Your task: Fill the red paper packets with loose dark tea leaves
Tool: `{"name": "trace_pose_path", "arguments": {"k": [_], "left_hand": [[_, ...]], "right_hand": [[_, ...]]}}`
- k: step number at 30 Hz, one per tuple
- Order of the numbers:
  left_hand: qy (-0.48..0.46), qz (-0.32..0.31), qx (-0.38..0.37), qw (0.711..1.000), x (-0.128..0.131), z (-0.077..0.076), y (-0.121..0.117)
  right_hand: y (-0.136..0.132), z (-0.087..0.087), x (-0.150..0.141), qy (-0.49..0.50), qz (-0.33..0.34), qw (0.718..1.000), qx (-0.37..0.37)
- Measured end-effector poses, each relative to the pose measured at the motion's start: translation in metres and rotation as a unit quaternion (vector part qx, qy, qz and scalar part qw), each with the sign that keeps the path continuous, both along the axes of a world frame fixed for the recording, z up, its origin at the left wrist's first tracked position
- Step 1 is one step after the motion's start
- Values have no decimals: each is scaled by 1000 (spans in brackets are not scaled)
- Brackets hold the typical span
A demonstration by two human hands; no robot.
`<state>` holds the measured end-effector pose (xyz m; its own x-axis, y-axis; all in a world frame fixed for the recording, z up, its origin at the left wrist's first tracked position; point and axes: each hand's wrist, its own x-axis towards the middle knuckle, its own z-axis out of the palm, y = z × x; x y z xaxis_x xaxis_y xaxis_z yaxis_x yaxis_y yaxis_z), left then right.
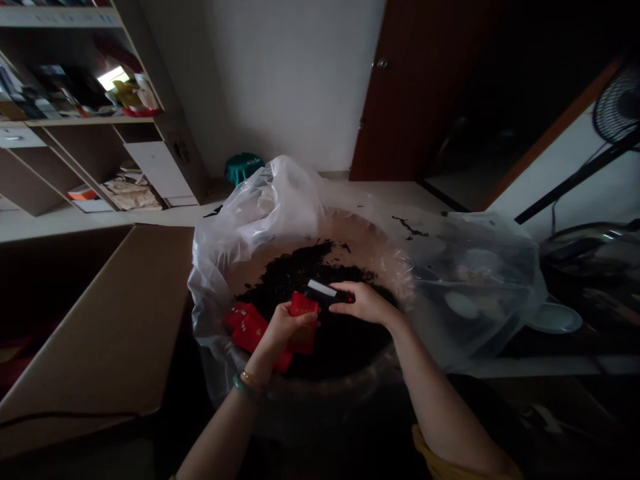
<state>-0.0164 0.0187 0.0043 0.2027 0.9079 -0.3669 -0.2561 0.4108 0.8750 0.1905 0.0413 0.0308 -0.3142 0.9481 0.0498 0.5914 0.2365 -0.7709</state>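
My left hand (290,327) grips a small red packet (304,303) near the middle of the view. More red packets (247,327) lie just left of that hand, on dark loose leaves (295,272) that look like dried tea. In my right hand (364,303) is a black-handled tool with a pale flat end (323,289); its exact kind is unclear. The tool's pale end is close to the packet's top edge, and I cannot tell whether they touch. Both hands are over a round container (395,257) lined with clear plastic (220,247).
An open cardboard box (150,300) stands at left, beside the container. Plastic spreads rightward over a surface with a pale dish (555,318). Shelves (85,123) are at the back left, a brown door (400,100) behind, and a fan (620,107) at far right.
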Motion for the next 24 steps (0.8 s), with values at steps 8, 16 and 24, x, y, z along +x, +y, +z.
{"name": "trace_pose_path", "arguments": {"k": [8,16,24], "left_hand": [[40,-42,26,998,2,-3,-3],[62,-29,20,997,3,-5,-4],[57,-31,27,998,3,-8,-4]], "right_hand": [[-10,16,-32,-28,-17,999,-17],[-14,17,-34,-44,-34,998,-4],[-15,15,-35,-41,-38,998,-6]]}}
